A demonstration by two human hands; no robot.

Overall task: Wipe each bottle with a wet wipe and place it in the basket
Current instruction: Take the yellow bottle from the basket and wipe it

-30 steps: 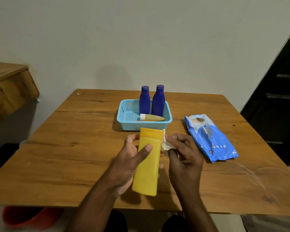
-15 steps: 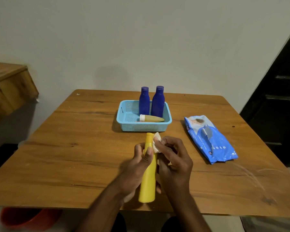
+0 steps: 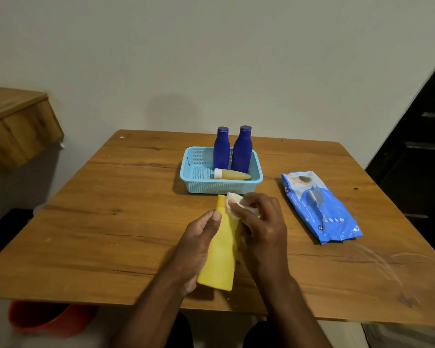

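Note:
A tall yellow bottle is held over the table's near middle, its top pointing toward the basket. My left hand grips its lower body from the left, thumb on the front. My right hand pinches a white wet wipe against the bottle's upper right side. Behind them stands a light blue basket. It holds two upright dark blue bottles and a small yellowish bottle with a white cap lying flat.
A blue pack of wet wipes lies on the wooden table to the right of the basket. A red tub sits on the floor under the near left edge. A wooden shelf juts out at the left.
The yellow bottle has turned in my left hand from its narrow side to a broader face. My right hand with the wipe stays at the bottle's upper right.

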